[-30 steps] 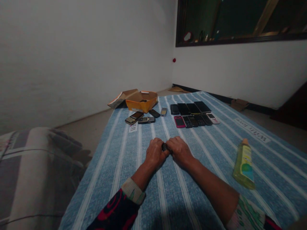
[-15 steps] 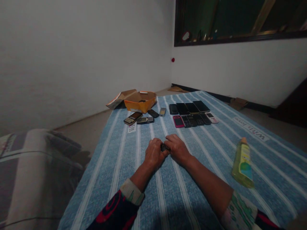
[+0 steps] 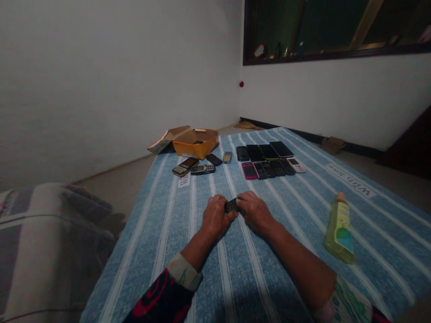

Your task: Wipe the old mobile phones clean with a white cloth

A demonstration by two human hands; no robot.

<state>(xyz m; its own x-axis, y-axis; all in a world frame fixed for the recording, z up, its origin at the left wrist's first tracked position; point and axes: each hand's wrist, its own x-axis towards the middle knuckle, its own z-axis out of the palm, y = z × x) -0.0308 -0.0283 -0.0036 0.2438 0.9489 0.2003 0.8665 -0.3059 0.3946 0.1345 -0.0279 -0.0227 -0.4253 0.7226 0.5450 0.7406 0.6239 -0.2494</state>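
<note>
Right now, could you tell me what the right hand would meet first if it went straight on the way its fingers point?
The right hand would first meet the small dark object at its fingertips, then probably the left hand, though depth is hard to judge.

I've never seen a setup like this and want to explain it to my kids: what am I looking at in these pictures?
There is no robot here. A person wears one camera on the head, and every picture comes from it, looking forward and down. The left hand and right hand together hold a small dark object with what looks like a keypad. Beneath is a blue striped cloth. On it lie two rows of phones, four more phones near an open orange box, and, at the right, a bottle of yellowish liquid.
</note>
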